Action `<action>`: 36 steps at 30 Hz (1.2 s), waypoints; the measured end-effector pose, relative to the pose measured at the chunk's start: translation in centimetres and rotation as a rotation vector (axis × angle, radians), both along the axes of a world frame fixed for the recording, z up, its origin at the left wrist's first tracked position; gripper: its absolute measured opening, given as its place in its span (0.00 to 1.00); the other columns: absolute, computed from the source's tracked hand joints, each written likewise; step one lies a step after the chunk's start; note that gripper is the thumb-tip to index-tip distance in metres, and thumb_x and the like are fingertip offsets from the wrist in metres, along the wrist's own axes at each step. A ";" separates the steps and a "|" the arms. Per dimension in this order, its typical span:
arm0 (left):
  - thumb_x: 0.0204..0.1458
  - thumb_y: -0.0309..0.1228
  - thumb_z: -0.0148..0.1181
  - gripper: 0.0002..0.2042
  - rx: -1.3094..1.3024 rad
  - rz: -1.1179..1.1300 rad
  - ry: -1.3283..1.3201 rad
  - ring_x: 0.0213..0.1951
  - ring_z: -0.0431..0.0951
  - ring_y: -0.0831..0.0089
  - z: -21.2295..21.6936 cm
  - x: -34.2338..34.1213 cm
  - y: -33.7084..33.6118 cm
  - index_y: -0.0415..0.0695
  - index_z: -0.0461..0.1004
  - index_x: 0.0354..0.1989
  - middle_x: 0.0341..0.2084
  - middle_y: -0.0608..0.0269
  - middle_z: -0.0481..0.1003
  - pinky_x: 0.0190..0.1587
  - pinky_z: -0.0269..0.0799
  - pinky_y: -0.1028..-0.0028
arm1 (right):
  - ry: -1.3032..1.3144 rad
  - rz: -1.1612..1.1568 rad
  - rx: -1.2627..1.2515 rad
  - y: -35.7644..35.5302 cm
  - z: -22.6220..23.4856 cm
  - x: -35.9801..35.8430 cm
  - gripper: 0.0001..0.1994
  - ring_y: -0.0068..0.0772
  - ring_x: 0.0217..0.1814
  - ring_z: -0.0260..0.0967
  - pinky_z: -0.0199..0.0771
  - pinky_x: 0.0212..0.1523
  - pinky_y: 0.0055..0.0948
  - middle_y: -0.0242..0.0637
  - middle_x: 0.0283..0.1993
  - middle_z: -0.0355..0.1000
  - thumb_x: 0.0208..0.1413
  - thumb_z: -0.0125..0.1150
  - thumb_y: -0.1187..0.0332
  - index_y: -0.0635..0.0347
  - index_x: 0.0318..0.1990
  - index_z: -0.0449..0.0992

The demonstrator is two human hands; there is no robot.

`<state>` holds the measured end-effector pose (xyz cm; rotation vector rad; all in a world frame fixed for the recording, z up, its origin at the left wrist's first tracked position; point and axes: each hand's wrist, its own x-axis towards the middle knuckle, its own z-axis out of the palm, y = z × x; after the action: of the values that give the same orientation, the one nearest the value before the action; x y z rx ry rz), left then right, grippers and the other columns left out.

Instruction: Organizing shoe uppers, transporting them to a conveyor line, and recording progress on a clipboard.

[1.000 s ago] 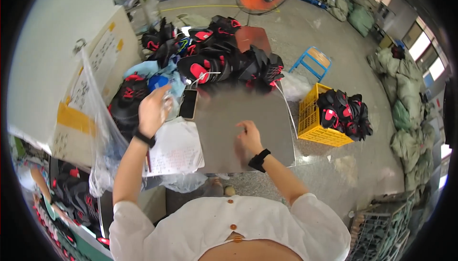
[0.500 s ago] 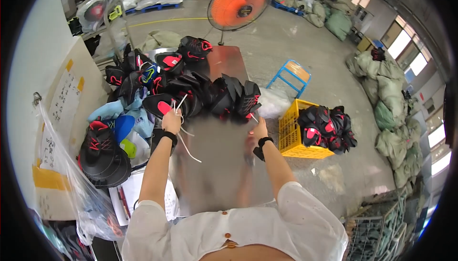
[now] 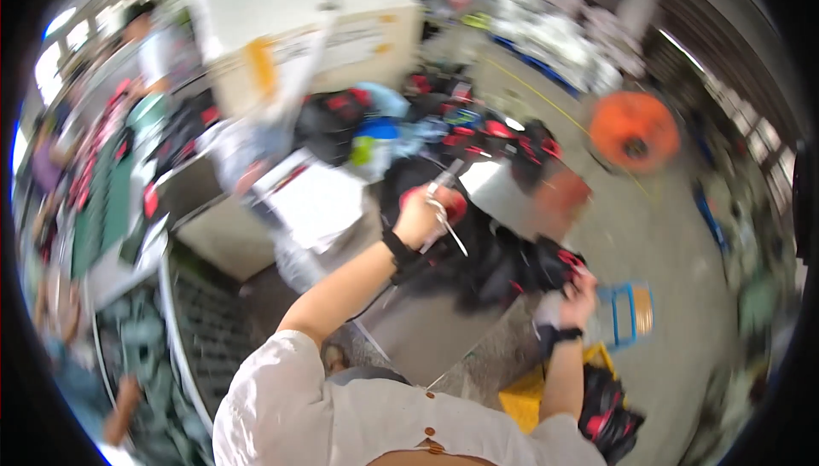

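Near the middle of the clock, a white lace point(image 3: 456, 238) is pinched by the fingers of the left hand point(image 3: 418, 217), right by a black and red shoe point(image 3: 456, 202). At four o'clock, a dark shoe point(image 3: 556, 265) seems to be touched by the right hand point(image 3: 580, 295); whether those fingers are together or apart cannot be told through the blur. The lace is best held snugly and pulled softly, so no shoe is tipped off the grey table point(image 3: 418, 329) at six o'clock.
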<state>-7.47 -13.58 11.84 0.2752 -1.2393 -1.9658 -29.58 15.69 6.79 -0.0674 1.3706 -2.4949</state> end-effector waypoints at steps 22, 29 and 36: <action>0.55 0.39 0.51 0.14 0.294 2.179 -0.496 0.30 0.73 0.71 1.6 64.3 82.9 0.40 0.67 0.24 0.31 0.53 0.75 0.33 0.67 0.74 | -0.425 2.149 -0.399 11.7 9.7 72.2 0.13 0.19 0.14 0.43 0.44 0.13 0.19 0.29 0.14 0.51 0.46 0.46 0.69 0.53 0.13 0.54; 0.57 0.34 0.46 0.12 0.309 2.616 0.173 0.37 0.75 0.59 -6.0 75.1 96.6 0.40 0.63 0.25 0.35 0.45 0.72 0.47 0.68 0.64 | -0.688 2.737 -0.204 27.8 5.5 98.4 0.16 0.23 0.19 0.45 0.43 0.15 0.20 0.32 0.14 0.51 0.44 0.48 0.69 0.56 0.11 0.52; 0.56 0.35 0.47 0.11 0.675 2.781 0.241 0.27 0.73 0.72 -12.0 83.7 105.7 0.42 0.67 0.26 0.23 0.58 0.74 0.31 0.67 0.75 | -0.641 2.931 0.254 36.6 -4.0 117.7 0.17 0.23 0.16 0.44 0.45 0.14 0.20 0.31 0.15 0.50 0.48 0.45 0.71 0.55 0.11 0.51</action>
<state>76.22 92.16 -0.17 1.0877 0.5359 0.3155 88.07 52.27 2.80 -0.5433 0.1016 0.2458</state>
